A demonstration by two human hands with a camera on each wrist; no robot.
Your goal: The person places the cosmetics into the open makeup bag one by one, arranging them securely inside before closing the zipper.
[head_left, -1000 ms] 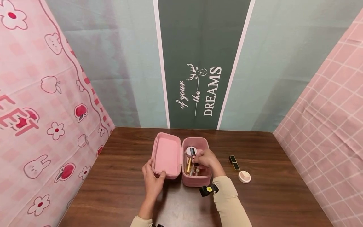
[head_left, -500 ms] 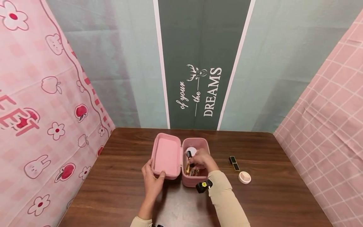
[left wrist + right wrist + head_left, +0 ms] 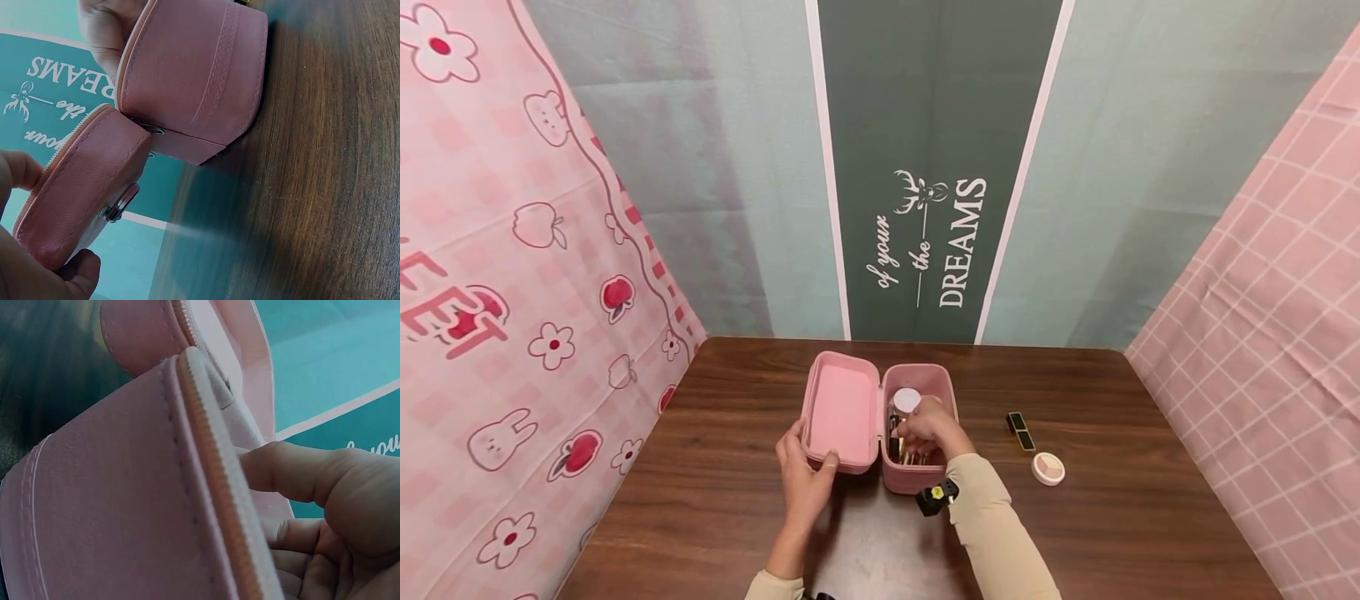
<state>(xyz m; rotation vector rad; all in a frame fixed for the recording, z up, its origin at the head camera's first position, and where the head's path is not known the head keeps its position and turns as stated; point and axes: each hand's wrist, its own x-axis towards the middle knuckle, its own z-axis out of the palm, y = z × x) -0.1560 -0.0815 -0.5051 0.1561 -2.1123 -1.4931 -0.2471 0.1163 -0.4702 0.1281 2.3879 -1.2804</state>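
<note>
A pink zippered makeup case [image 3: 919,479] stands on the table with its lid [image 3: 841,408] folded out to the left. My left hand [image 3: 805,479] grips the lid's near left corner, thumb over the front edge. Inside the case, my right hand [image 3: 934,425] pinches a black lipstick tube [image 3: 894,448] by the left wall. A round white-lidded jar [image 3: 906,401] lies behind those fingers, and several gold and clear tubes lie in front of them. In the right wrist view, the case's zippered rim [image 3: 215,469] hides the fingertips.
Right of the case, a black and gold rectangular cosmetic [image 3: 1020,432] and a round white three-color compact [image 3: 1048,468] lie on the brown wooden table [image 3: 1120,533]. Fabric hangings [image 3: 917,125] border its back and sides.
My right hand has moved slightly left and lower in the case, bringing the black lipstick tube down beside the left wall. My left hand keeps its hold on the lid.
</note>
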